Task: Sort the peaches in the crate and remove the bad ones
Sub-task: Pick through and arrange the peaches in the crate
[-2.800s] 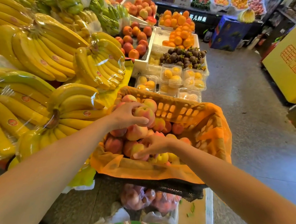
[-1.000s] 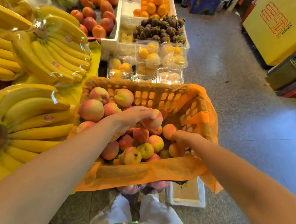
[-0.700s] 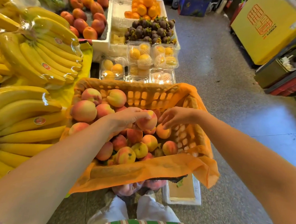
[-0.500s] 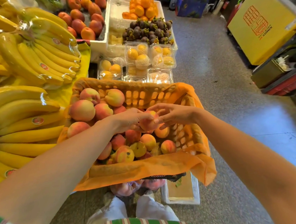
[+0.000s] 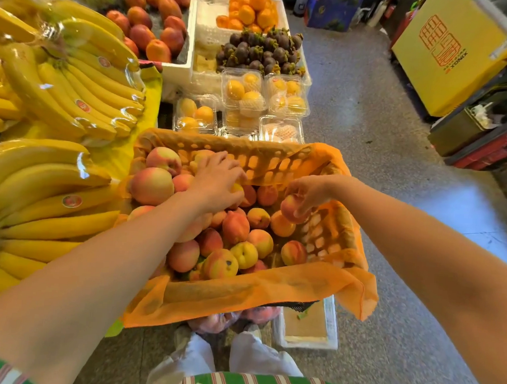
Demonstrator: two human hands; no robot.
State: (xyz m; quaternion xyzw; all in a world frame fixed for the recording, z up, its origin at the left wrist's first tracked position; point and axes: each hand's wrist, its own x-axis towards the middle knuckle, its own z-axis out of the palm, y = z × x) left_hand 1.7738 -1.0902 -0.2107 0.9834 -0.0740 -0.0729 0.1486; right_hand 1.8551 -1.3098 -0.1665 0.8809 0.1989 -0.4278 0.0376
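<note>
Peaches point(image 5: 235, 227): round, skins ranging from yellow to pink-red; piled loose in the crate, under and between both hands.
Spotted peach point(image 5: 220, 263): dark spots on its skin; lies nearer the person than either hand, by the front rim.
Held peach point(image 5: 291, 207): pink-red; sits under the right palm, above the pile's right edge.
Right hand point(image 5: 311, 192): thumb and bent fingers pinch the held peach from above.
Left hand point(image 5: 217, 178): palm down on the far part of the pile, fingers bent over a yellowish peach; a firm grip cannot be told.
Crate point(image 5: 265, 163): slotted plastic walls, far wall just beyond the left fingertips.
Liner point(image 5: 241, 294): orange mesh fabric draped over all crate rims, hanging below both wrists.
Bananas point(image 5: 76, 74): wrapped bunches, left of the left forearm.
Sticker point(image 5: 72, 201): small red oval on a banana; print too small to read.
Yellow box point(image 5: 447, 52): well beyond the right hand; red block-character emblem with a line of small letters, not legible.
Clamshell boxes point(image 5: 243, 88): clear plastic, holding yellow-orange fruit, some in foam netting; beyond the crate's far wall.
Mangosteens point(image 5: 259, 52): dark heap in a white box, beyond the clamshell boxes.
Oranges point(image 5: 250, 11): heaped farthest from the hands.
</note>
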